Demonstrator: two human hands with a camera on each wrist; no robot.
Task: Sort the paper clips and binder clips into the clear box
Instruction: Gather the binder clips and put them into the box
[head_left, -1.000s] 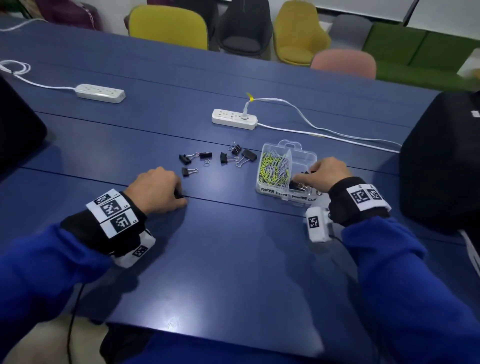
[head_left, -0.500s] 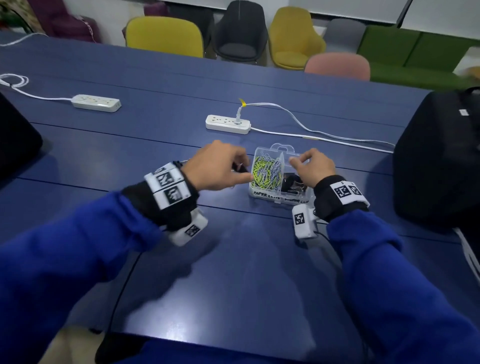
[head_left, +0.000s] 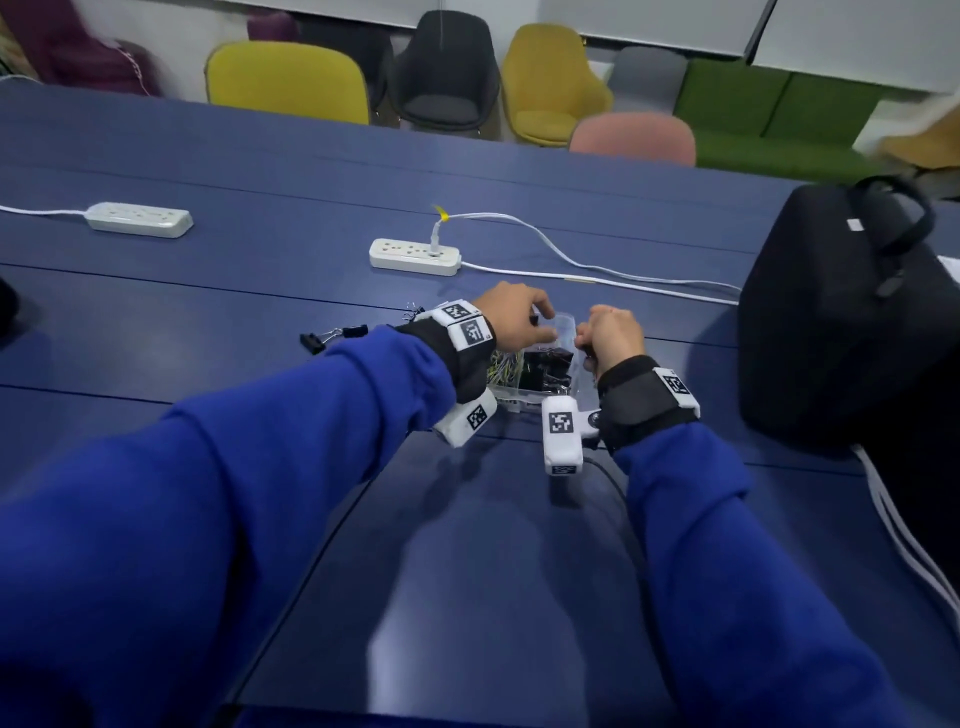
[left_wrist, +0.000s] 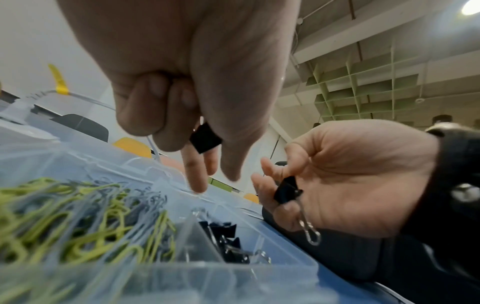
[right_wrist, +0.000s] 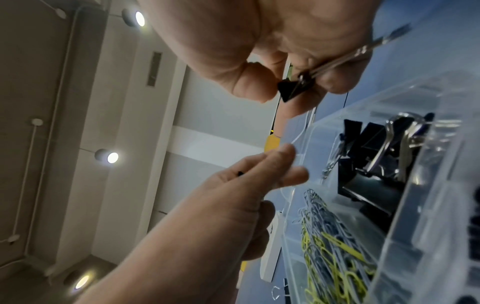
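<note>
The clear box sits on the blue tabletop, yellow and grey paper clips in its left compartment, black binder clips in its right. Loose clips lie just left of it; a white power strip lies beyond and a black bag to the right. The left hand reaches over the box, its forearm hiding much of it in the head view. The left wrist view shows it pinching a clip, one fingertip touching the box rim. The right hand, curled beside the box, holds another clip.
</note>
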